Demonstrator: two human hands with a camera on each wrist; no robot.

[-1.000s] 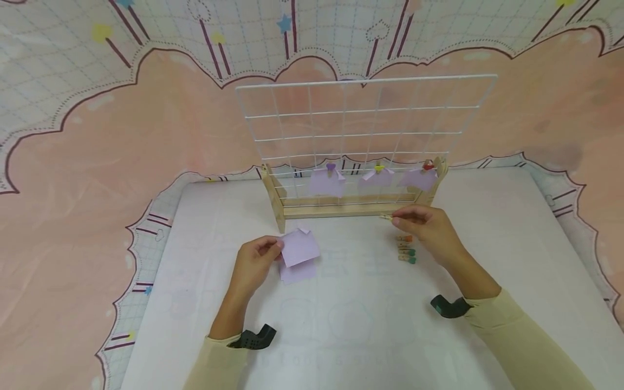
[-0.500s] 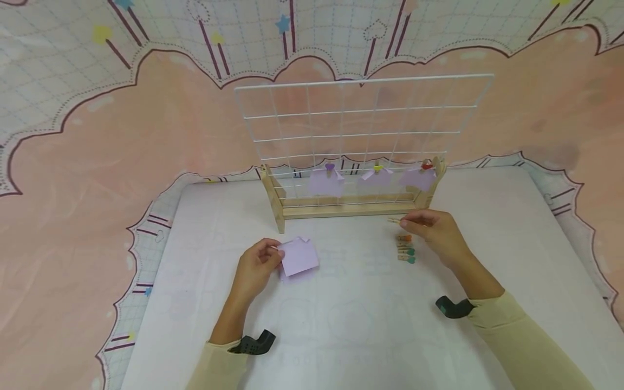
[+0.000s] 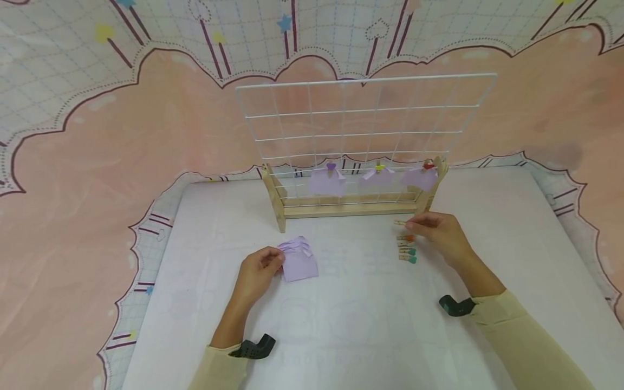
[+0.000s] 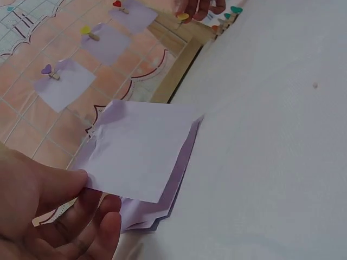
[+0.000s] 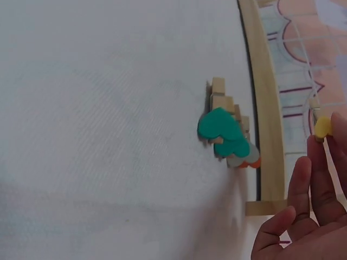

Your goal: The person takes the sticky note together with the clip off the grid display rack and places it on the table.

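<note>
My left hand (image 3: 254,275) pinches the left edge of a square purple sticky note (image 4: 141,149) between thumb and fingers. Under that note lie more purple notes (image 4: 143,210) in a loose pile on the white table, with their far edges curled up. My right hand (image 3: 441,234) pinches a small wooden clothespin with a yellow heart (image 5: 323,127), held just behind a row of other pins. Those heart clothespins (image 5: 218,102) lie on the table; teal, grey and orange hearts show.
A white wire grid rack (image 3: 343,112) on a wooden stand (image 3: 351,209) stands at the back. Three purple notes hang there from clothespins with purple, yellow and red hearts (image 3: 428,164). Patterned cloth (image 3: 122,135) surrounds the white table (image 3: 351,325).
The purple note in my left hand has come down over the pile, and the hand has moved slightly nearer. My right hand has shifted a little right and nearer with the yellow-heart clothespin.
</note>
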